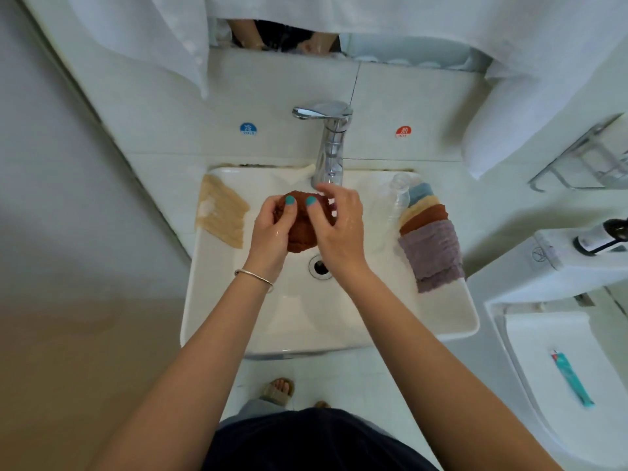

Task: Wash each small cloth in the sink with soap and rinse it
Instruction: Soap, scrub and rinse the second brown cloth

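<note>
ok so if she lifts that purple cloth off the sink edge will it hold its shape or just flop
Probably flops: the purple cloth already drapes over the sink rim in soft folds. It looks thin, so likely light. Other cloths overlap its far end, so lifting it may drag them.

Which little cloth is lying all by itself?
The beige cloth, spread on the sink's left rim. The other waiting cloths sit stacked on the right rim, and the rust-brown cloth is bunched in both hands.

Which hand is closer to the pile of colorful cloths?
The right hand. It grips the brown cloth over the sink, nearest the cloth pile on the right rim. The left hand is on the brown cloth's far side.
</note>
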### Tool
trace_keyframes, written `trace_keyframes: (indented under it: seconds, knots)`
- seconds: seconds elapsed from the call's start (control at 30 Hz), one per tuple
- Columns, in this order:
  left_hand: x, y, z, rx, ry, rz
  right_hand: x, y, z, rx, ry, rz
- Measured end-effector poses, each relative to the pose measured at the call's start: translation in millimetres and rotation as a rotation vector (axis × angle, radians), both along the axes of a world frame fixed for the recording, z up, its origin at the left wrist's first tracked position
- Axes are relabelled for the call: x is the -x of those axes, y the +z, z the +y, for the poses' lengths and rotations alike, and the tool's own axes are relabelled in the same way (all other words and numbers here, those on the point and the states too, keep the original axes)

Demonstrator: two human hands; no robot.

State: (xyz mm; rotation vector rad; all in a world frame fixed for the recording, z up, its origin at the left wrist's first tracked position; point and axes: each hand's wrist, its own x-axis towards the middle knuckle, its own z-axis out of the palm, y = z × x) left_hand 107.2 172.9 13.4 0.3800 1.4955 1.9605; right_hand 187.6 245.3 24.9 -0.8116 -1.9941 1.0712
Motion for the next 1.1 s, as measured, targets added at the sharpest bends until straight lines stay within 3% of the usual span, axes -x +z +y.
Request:
trace_keyframes:
  seconds: [0.13, 0.2, 0.37, 0.63, 1.1]
  knots:
    - [-7, -8, -6, -0.011, -0.029, -0.025, 2, -11, -18, 0.345, 0.067, -0.048]
    - [-12, -9, -7, 0.043, 0.02, 0.057, 5, -16, -22, 0.463, 0.088, -0.058]
    - [-28, -19, 3, 0.306, 0.064, 0.25, 6, -25, -32, 0.433, -0.038, -0.013]
    - [-23, -34, 14, 0.346, 0.323, 0.122, 20, -37, -35, 0.539, -0.171, -0.051]
    - [2, -51, 31, 0.371, 0.175, 0.196, 37, -58, -18, 0.536, -0.244, -0.011]
